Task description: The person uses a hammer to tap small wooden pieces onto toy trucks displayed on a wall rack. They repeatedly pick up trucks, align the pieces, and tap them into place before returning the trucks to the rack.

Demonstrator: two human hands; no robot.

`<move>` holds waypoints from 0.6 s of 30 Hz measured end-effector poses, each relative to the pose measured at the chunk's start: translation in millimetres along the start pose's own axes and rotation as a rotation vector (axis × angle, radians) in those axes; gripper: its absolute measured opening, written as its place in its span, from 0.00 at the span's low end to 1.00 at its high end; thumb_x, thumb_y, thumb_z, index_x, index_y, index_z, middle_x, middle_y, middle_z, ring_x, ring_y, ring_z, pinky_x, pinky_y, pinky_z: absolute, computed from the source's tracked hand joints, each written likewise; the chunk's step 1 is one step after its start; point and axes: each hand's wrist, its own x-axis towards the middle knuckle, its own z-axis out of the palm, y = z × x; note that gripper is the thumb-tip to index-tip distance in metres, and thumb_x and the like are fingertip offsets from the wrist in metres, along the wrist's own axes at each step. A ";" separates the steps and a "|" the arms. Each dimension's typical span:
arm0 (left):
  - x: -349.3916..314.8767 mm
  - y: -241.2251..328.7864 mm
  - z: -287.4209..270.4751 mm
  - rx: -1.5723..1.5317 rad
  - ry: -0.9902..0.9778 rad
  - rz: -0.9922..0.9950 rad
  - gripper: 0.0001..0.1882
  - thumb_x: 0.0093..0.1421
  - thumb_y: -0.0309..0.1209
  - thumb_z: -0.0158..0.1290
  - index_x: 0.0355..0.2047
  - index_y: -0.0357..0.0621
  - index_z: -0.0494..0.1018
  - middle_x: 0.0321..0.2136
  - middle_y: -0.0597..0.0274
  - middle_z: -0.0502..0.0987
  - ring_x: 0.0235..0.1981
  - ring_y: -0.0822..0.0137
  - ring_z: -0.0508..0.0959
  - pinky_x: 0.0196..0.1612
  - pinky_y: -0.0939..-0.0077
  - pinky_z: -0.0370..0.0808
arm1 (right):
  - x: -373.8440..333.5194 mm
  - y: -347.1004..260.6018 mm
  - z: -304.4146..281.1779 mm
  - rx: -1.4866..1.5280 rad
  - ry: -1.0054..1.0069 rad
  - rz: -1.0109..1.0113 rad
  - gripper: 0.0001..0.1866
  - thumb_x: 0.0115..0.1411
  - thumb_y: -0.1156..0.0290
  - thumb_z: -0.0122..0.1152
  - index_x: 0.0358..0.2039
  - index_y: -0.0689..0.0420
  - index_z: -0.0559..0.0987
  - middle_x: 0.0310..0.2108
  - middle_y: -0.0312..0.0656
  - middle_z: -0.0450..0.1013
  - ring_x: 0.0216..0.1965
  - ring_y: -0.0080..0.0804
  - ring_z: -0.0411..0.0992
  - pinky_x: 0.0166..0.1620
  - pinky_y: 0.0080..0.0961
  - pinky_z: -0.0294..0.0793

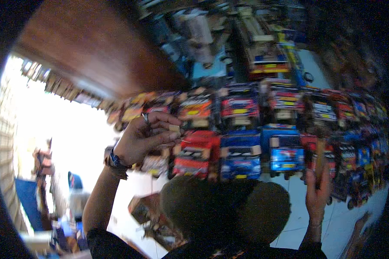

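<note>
My left hand (143,139), with a ring and a dark bracelet, is raised left of the middle. Its thumb and fingers pinch a small pale wooden block (174,128). Just behind it stands a red toy truck (196,151). At the right, my right hand (318,187) is closed round an upright brown stick-like tool (320,157) with a dark upper end; blur hides its exact kind. Near that hand are a light-blue toy truck (286,153) and a dark red one. A blue toy truck (241,155) stands between my hands.
Toy trucks fill several rows ahead, with larger models (268,56) behind. A brown wooden panel (103,47) slants at the upper left, beside a bright opening. My knees (263,211) are over the white tiled floor (333,228). A brown object (149,211) lies by the left knee.
</note>
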 end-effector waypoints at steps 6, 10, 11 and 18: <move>160.4 32.8 95.7 -0.141 -0.210 0.149 0.16 0.64 0.30 0.58 0.49 0.35 0.73 0.42 0.59 0.78 0.40 0.68 0.82 0.46 0.78 0.81 | 16.5 -25.2 -26.6 0.070 -0.045 0.037 0.32 0.66 0.67 0.57 0.67 0.59 0.58 0.42 0.53 0.76 0.36 0.40 0.77 0.39 0.35 0.75; 244.6 30.8 137.0 -0.093 -0.318 0.164 0.15 0.63 0.32 0.59 0.46 0.36 0.76 0.38 0.60 0.80 0.36 0.72 0.81 0.42 0.80 0.80 | 20.1 -28.0 -29.1 0.042 -0.010 -0.007 0.33 0.66 0.66 0.56 0.67 0.59 0.56 0.39 0.51 0.77 0.35 0.38 0.77 0.39 0.35 0.75; 261.7 26.3 142.1 -0.094 -0.355 0.165 0.15 0.63 0.33 0.59 0.46 0.36 0.77 0.37 0.60 0.81 0.35 0.73 0.81 0.40 0.80 0.79 | 19.3 -27.4 -29.1 0.053 -0.013 0.035 0.33 0.66 0.66 0.56 0.67 0.59 0.57 0.39 0.51 0.77 0.35 0.37 0.77 0.39 0.35 0.75; 315.6 -11.7 150.9 -0.053 -0.351 0.140 0.15 0.59 0.33 0.62 0.41 0.34 0.80 0.35 0.58 0.82 0.33 0.72 0.81 0.37 0.81 0.79 | 14.1 -21.9 -26.9 0.014 -0.013 0.030 0.33 0.66 0.67 0.58 0.67 0.58 0.57 0.40 0.49 0.76 0.36 0.36 0.76 0.40 0.34 0.75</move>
